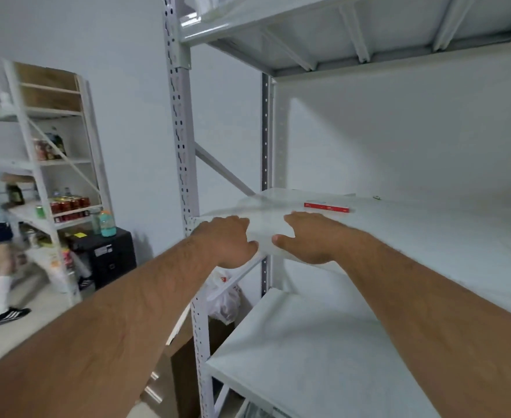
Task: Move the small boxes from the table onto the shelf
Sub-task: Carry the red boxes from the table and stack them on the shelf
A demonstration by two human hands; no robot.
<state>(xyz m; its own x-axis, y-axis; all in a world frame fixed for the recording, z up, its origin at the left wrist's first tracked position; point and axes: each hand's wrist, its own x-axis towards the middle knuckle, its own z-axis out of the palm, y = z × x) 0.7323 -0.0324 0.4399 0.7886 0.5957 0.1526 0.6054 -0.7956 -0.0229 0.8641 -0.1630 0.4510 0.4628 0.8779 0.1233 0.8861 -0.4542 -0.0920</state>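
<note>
Head view shows your fingers spread flat and holding nothing, left hand [227,239] and right hand [308,236] palms down side by side at the shelf [429,245] front edge, forearms outstretched, red small boxes [326,206] lying just beyond.

left hand [228,239] and right hand [307,236] palms down, empty, at shelf [414,236] front edge | red boxes [326,206] just beyond

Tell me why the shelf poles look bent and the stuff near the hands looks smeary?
Head view: the wide-angle lens curves the shelf upright near the edges; motion blur smears the pale thing between the left hand and right hand, so I cannot tell what it is; the red box behind stays fairly sharp; lighting is soft.
</note>
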